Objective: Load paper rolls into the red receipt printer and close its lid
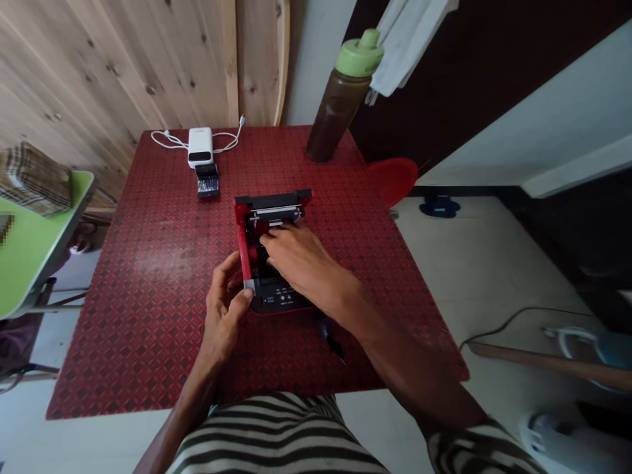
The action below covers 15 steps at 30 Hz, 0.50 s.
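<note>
Striped shirt [271, 434] fills the bottom edge of the frame, and just past it, mid-frame on the table, is the main thing: a compact red-and-black printer [279, 297], by the look of it, lying open. Its long axis runs pretty much straight away from the person, with the control panel at the near end and a black section with a metal roller bar [276, 212] at the far end. Both hands are on it, close together but not touching each other. The left hand [224, 309] pinches the near left corner, thumb against a small silver piece [248, 285]. The right hand [299, 257] reaches in from the lower right and sits over the open middle, so it's the one nearer the insides. Can't tell what those right fingers touch, or if they grip anything, since the hand blocks the compartment. A dark blob [328, 332] just below the printer could be a shadow or a small item. Up toward the far edge of the red patterned tabletop [148, 296] are a white power bank [200, 146] with a cable, a small black box [207, 181] and a green-capped brown bottle [343, 99].
</note>
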Each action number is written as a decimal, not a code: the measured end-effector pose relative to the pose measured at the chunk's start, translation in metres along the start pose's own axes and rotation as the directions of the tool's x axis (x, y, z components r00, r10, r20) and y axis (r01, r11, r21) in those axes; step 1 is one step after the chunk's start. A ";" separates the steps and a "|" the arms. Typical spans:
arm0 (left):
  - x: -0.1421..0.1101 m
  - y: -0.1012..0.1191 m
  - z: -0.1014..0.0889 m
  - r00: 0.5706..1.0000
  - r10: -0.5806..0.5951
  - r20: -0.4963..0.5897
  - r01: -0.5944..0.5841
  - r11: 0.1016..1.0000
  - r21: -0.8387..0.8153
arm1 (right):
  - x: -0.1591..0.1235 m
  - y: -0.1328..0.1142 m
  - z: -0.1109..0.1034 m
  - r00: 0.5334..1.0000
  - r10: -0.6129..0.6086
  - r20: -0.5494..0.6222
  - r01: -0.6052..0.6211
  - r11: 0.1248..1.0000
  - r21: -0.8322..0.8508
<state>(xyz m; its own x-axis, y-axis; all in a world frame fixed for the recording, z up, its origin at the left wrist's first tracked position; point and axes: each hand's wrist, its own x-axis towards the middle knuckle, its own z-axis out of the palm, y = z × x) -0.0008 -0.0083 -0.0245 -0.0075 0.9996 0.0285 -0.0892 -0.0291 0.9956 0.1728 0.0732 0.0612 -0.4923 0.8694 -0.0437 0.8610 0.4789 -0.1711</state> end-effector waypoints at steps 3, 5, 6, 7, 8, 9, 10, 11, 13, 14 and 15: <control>0.000 -0.001 0.000 1.000 -0.010 -0.003 0.010 1.000 -0.012 | 0.009 -0.006 -0.002 0.998 0.021 0.051 -0.019 0.999 -0.039; 0.000 -0.001 0.001 1.000 -0.014 -0.005 0.014 1.000 -0.023 | 0.015 -0.007 -0.002 0.996 0.035 0.077 -0.030 0.998 -0.062; 0.000 -0.001 0.001 1.000 -0.015 -0.006 0.015 1.000 -0.025 | 0.017 -0.007 -0.001 0.995 0.039 0.089 -0.033 0.997 -0.072; 0.000 -0.001 0.001 1.000 -0.014 -0.008 0.014 1.000 -0.027 | 0.019 -0.007 -0.002 0.994 0.040 0.100 -0.032 0.996 -0.080; 0.000 -0.001 0.001 1.000 -0.015 -0.010 0.015 1.000 -0.027 | 0.020 -0.006 -0.002 0.993 0.041 0.110 -0.031 0.996 -0.087; 0.000 -0.001 0.001 1.000 -0.018 -0.009 0.018 0.999 -0.026 | 0.020 -0.006 -0.004 0.992 0.041 0.118 -0.030 0.995 -0.092; 0.000 -0.001 0.001 1.000 -0.024 -0.005 0.024 0.999 -0.027 | 0.019 -0.007 -0.005 0.991 0.042 0.123 -0.030 0.995 -0.096; 0.000 0.000 0.001 1.000 -0.031 0.000 0.031 0.999 -0.029 | 0.018 -0.007 -0.007 0.991 0.046 0.126 -0.034 0.995 -0.099; 0.000 0.000 0.000 0.999 -0.036 0.002 0.036 0.999 -0.033 | 0.014 -0.010 -0.011 0.990 0.059 0.128 -0.046 0.993 -0.104; 0.000 0.000 0.000 0.999 -0.034 0.002 0.034 0.999 -0.032 | 0.012 -0.012 -0.012 0.990 0.068 0.125 -0.055 0.993 -0.108; 0.000 0.000 0.000 1.000 -0.028 0.000 0.028 0.999 -0.031 | 0.009 -0.014 -0.013 0.990 0.074 0.117 -0.061 0.992 -0.112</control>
<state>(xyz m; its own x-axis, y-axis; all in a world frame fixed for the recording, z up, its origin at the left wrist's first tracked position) -0.0009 -0.0079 -0.0242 -0.0051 1.0000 0.0005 -0.1203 -0.0011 0.9927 0.1581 0.0765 0.0763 -0.4386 0.8822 -0.1712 0.8983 0.4357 -0.0564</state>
